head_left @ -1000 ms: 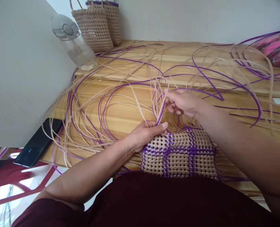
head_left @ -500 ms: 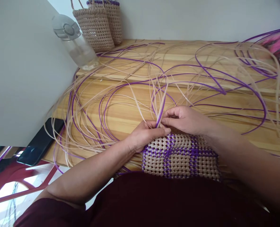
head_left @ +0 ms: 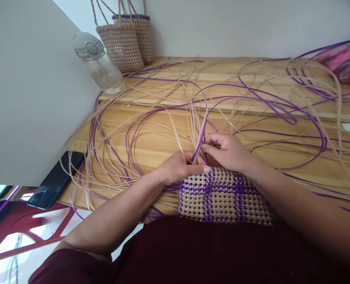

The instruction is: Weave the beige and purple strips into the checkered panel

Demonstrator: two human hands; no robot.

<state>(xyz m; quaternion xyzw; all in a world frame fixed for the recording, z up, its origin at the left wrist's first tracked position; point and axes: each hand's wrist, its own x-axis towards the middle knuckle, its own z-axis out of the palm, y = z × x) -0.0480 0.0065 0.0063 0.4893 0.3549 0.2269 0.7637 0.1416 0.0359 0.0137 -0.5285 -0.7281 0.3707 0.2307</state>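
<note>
A beige and purple woven piece [head_left: 222, 199], with a checked pattern, lies at the table's near edge against my body. My left hand [head_left: 182, 167] grips its far edge, the thumb pressed on the weave and the fingers behind. Beige and purple strips [head_left: 199, 138] stand up in a bunch out of that edge, passing through the left hand. Just right of the bunch, my right hand [head_left: 226, 152] pinches a purple strip [head_left: 205, 130] between thumb and forefinger. The fingers' far side and the strips' lower ends are partly hidden.
Long loose strips [head_left: 133, 122] curl across the wooden table [head_left: 160, 140]. A clear water bottle [head_left: 101, 69] and woven baskets [head_left: 121, 47] stand at the back left. A black phone [head_left: 56, 179] lies at the left edge, a pink bundle [head_left: 348, 61] at the far right.
The right hand has moved slightly away from the weave, and a purple strip now shows between it and the left hand. The whole view has shifted a little.
</note>
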